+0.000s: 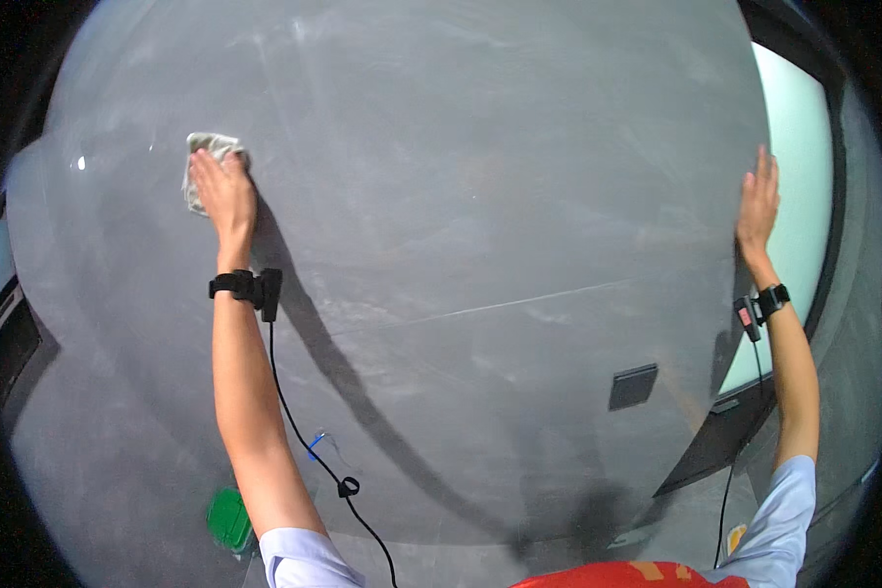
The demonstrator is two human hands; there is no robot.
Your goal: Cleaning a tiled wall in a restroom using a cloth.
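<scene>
My left hand (224,191) lies flat over a folded pale cloth (197,195), pressing it against a large grey wall (448,220). The cloth shows past the fingertips and along the left side of the hand; the palm hides the rest. Far to the right, my right hand (759,202) rests along the wall's right edge with fingers pointing up and nothing held. Beside that hand is a bright, pale panel (801,184) in a dark frame. Each wrist wears a black strap with a small cabled device.
A dark square plate (633,387) sits on the wall at lower right. A thin pale line (514,301) crosses the wall. Below my left forearm are a green container (229,520) and a small blue item (315,445). Black cables (367,525) hang from both wrists.
</scene>
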